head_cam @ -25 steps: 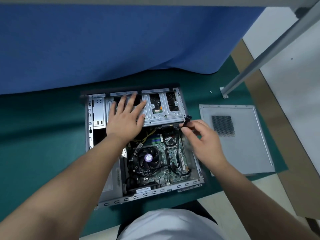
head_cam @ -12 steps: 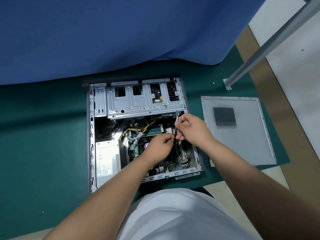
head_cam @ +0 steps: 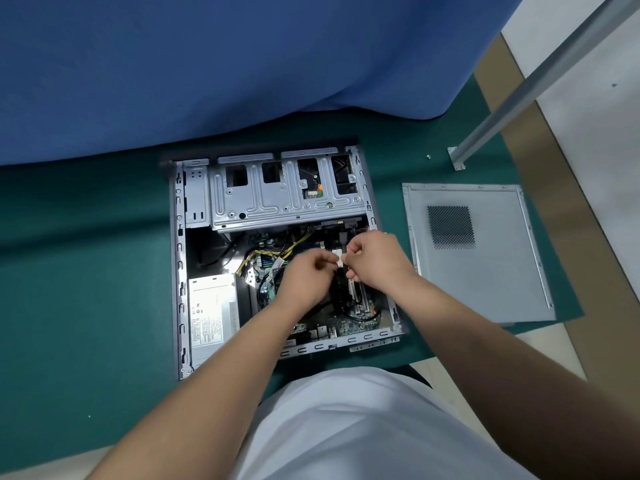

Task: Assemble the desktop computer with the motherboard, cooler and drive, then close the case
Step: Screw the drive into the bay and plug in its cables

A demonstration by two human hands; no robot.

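Both hands, left hand (head_cam: 304, 277) and right hand (head_cam: 375, 259), pinch a small white connector (head_cam: 340, 261) (fingers clamped) above the open case (head_cam: 178, 271).

side panel (head_cam: 478, 251) right of open case (head_cam: 177, 271), both on mat (head_cam: 86, 289)

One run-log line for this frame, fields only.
stage: cabling | left hand: pinches white connector | right hand: pinches same connector | case: open | side panel: off, on mat
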